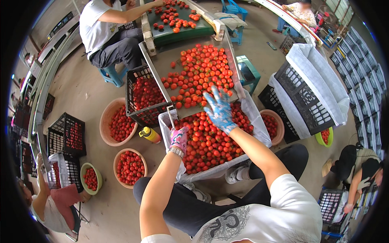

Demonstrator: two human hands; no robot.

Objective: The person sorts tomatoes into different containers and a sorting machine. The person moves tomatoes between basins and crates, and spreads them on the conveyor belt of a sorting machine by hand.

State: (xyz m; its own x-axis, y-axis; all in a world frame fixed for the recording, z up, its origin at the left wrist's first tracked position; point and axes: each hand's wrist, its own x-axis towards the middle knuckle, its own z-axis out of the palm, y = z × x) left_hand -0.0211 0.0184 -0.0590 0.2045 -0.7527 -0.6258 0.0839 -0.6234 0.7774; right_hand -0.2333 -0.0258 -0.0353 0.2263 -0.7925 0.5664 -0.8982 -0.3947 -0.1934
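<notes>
My right hand (219,109), in a blue patterned glove, lies spread, palm down, over the cherry tomatoes at the lower edge of the metal chute (158,65). My left hand (179,138), in a pink patterned glove, is at the left rim of the lined crate (249,112), by the lower end of a thin metal rod (171,118); whether its fingers grip the rod is unclear. Red cherry tomatoes (209,145) fill the crate below the chute, and more (206,65) are spread across the chute. Beyond it, a green conveyor belt (179,35) carries further tomatoes.
At the left stand a black crate (149,111) of tomatoes, a pink basin (104,133), another basin (116,170) and a yellow bottle (150,135). Stacked black crates (304,94) with white liners are at the right, near a green stool (253,76). A person (100,30) sits beside the belt; others are around.
</notes>
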